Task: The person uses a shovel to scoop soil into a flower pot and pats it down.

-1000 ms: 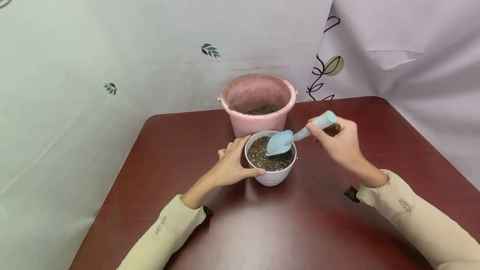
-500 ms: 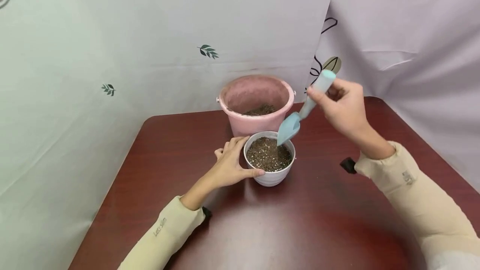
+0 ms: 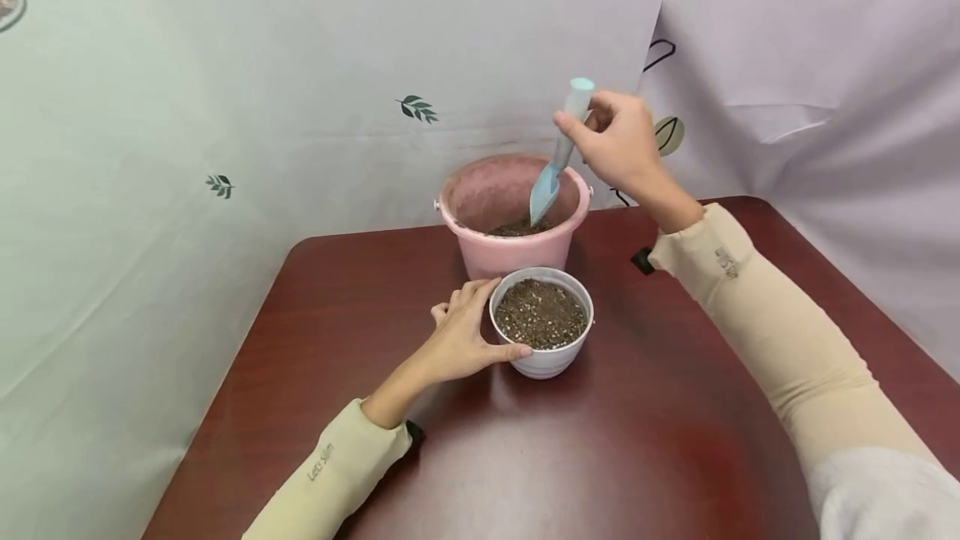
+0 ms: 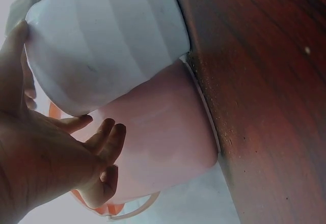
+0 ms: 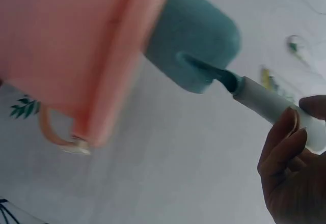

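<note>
My left hand (image 3: 459, 342) holds the rim of a small white flowerpot (image 3: 544, 365), thumb on the near side and fingers around the left. Dark soil (image 3: 542, 315) flecked with white bits fills the pot nearly to its rim. Raised over the pink bucket (image 3: 510, 253), my right hand (image 3: 621, 142) grips the pale handle of a light blue hand trowel (image 3: 545, 190). Its blade points down inside the bucket, tip close to the soil at the bottom. From the right wrist, the trowel blade (image 5: 198, 38) shows partly behind the bucket's rim (image 5: 119, 76).
The bucket stands right behind the flowerpot on a dark red, glossy table (image 3: 360, 290). A pale cloth backdrop (image 3: 315, 90) with leaf prints hangs close behind the table. Small crumbs lie on the tabletop in the left wrist view.
My right hand has lifted the trowel from the flowerpot's soil, tipped it upright and carried it back over the bucket, blade lowered inside. My left hand stays on the flowerpot.
</note>
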Motion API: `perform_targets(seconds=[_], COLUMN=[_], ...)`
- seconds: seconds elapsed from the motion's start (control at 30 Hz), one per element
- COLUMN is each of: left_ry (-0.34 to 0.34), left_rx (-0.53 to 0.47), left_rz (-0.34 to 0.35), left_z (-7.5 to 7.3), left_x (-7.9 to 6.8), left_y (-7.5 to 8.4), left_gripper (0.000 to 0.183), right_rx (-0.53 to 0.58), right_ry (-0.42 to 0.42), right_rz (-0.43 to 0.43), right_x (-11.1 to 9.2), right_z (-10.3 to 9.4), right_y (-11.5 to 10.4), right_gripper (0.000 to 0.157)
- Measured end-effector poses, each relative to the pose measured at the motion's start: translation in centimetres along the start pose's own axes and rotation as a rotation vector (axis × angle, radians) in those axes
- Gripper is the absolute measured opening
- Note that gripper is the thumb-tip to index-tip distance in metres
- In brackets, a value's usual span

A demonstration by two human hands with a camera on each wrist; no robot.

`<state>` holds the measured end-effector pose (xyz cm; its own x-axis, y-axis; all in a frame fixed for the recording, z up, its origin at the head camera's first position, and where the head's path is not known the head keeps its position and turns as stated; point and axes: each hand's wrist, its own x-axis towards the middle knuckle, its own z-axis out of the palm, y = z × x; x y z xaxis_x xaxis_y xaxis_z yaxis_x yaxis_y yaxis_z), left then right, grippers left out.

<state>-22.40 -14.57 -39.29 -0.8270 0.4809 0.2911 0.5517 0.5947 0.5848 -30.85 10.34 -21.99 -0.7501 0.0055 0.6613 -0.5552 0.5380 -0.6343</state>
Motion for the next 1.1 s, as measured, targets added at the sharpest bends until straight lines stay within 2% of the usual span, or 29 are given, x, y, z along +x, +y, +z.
perform_targets(seconds=[0.17,0.43,0.67,1.1], left_ry=[-0.017,-0.021,-0.026,-0.031], left_rx=[-0.013,-0.011,-0.027,-0.047], left_rz=[0.007,0.008,0.006,-0.008], left_z=[0.4,0.5,0.7,0.2], left_x=[0.1,0.3,0.3,0.3], left_y=[0.3,0.6,0.4,-0.2], left_gripper=[0.1,0.1,0.099,0.1], right_rx=[-0.087,-0.163,-0.171,-0.163], right_ry=[-0.033,-0.093,-0.074,-0.097], right_rz=[0.025,0.124,0.133,0.108], right_x=[0.2,0.0,-0.7,-3.9], right_z=[1.3,2.0,1.2,-0.4], right_y=[2.0,3.8,4.6,5.0], right_gripper=[0.029,0.03,0.027,0.021])
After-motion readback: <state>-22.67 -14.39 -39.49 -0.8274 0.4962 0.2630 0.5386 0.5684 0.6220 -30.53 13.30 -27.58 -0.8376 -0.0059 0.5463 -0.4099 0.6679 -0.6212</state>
